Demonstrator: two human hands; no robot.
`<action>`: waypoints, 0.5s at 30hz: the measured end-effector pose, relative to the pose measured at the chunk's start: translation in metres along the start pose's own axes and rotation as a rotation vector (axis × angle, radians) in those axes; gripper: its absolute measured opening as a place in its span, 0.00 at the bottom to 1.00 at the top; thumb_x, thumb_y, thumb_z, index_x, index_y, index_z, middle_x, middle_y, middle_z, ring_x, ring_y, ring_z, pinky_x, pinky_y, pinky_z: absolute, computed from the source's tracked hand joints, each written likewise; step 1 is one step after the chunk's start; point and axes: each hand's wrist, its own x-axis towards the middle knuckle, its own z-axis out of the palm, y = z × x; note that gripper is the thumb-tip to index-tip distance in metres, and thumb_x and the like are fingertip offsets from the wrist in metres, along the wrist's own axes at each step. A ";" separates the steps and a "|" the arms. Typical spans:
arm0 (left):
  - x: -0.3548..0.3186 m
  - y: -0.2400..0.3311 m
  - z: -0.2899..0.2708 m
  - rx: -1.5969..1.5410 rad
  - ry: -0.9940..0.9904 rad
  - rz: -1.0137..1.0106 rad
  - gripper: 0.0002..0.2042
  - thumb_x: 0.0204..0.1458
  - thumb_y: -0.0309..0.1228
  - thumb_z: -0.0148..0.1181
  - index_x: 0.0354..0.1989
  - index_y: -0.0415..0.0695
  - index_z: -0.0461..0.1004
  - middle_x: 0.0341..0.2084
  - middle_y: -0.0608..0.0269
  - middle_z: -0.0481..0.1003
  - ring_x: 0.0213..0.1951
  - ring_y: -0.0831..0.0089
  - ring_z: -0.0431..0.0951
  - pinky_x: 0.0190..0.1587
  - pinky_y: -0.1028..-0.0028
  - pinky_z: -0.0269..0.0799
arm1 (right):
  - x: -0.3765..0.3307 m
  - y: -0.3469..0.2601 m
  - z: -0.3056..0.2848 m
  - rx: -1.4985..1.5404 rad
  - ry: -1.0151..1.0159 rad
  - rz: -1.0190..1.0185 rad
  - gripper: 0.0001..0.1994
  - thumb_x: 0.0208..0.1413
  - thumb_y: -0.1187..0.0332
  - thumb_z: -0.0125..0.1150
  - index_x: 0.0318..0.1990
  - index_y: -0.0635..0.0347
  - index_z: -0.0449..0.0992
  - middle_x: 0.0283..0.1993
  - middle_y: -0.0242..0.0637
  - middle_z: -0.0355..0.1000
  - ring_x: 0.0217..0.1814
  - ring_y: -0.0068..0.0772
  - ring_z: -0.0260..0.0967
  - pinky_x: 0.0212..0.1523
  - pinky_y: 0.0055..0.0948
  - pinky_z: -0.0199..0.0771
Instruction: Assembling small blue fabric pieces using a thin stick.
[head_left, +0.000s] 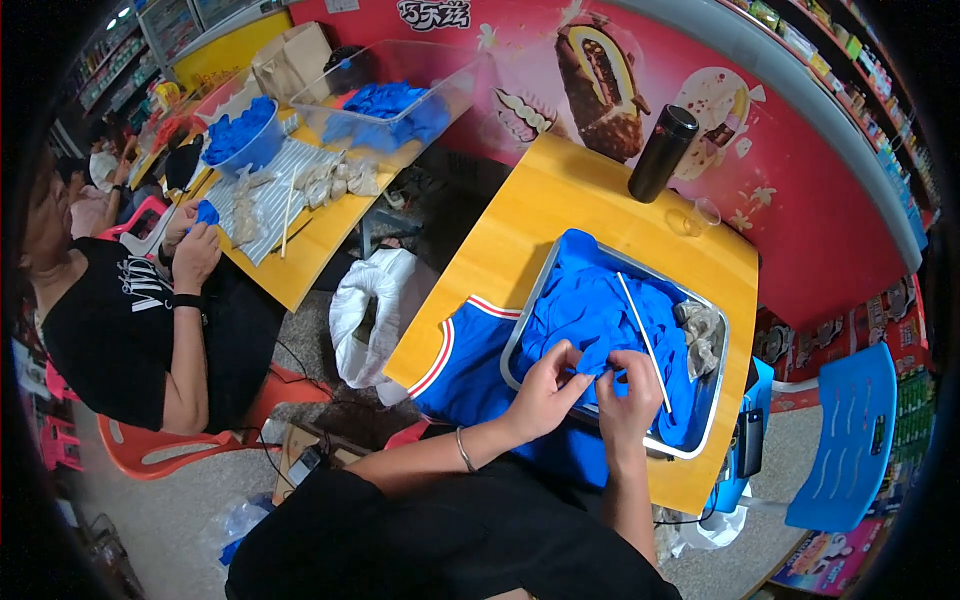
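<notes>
Over the near side of a metal tray (708, 437), my left hand (546, 392) and my right hand (628, 398) are close together. Between their closed fingertips is a small blue fabric piece (598, 352). Beneath them the tray holds a heap of similar blue fabric (575, 300). A thin white stick (640, 325) lies slanting across the heap, just beyond my right hand. Greyish clumps in clear plastic (700, 335) sit at the tray's right side. A blue garment with red-and-white striped trim (470, 365) lies left of the tray, partly under my left forearm.
A black flask (663, 153) and a clear plastic cup (700, 216) stand at the yellow table's (560, 185) far edge. A blue chair (845, 440) is at right. At left, a co-worker (130, 310) handles blue fabric beside a blue-filled tub (245, 150). A white sack (375, 310) stands between the tables.
</notes>
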 end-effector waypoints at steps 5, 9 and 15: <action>0.001 0.005 -0.004 0.029 -0.109 -0.070 0.07 0.53 0.21 0.54 0.37 0.42 0.63 0.31 0.71 0.64 0.36 0.84 0.64 0.39 0.79 0.64 | -0.007 0.003 -0.004 0.059 -0.122 0.238 0.07 0.43 0.81 0.55 0.33 0.66 0.72 0.31 0.45 0.70 0.30 0.40 0.71 0.32 0.30 0.70; 0.008 0.016 -0.008 0.254 -0.163 -0.013 0.12 0.47 0.21 0.59 0.36 0.42 0.62 0.31 0.70 0.64 0.36 0.84 0.67 0.39 0.81 0.66 | 0.000 -0.005 -0.003 0.241 -0.160 0.354 0.06 0.48 0.79 0.52 0.35 0.67 0.71 0.30 0.45 0.71 0.29 0.36 0.71 0.31 0.30 0.69; 0.019 0.015 -0.009 0.666 0.041 0.348 0.12 0.41 0.21 0.60 0.31 0.40 0.63 0.22 0.57 0.64 0.26 0.63 0.67 0.30 0.68 0.65 | -0.004 -0.003 0.001 0.288 -0.158 0.357 0.05 0.48 0.78 0.54 0.34 0.67 0.70 0.29 0.43 0.69 0.27 0.35 0.69 0.29 0.29 0.68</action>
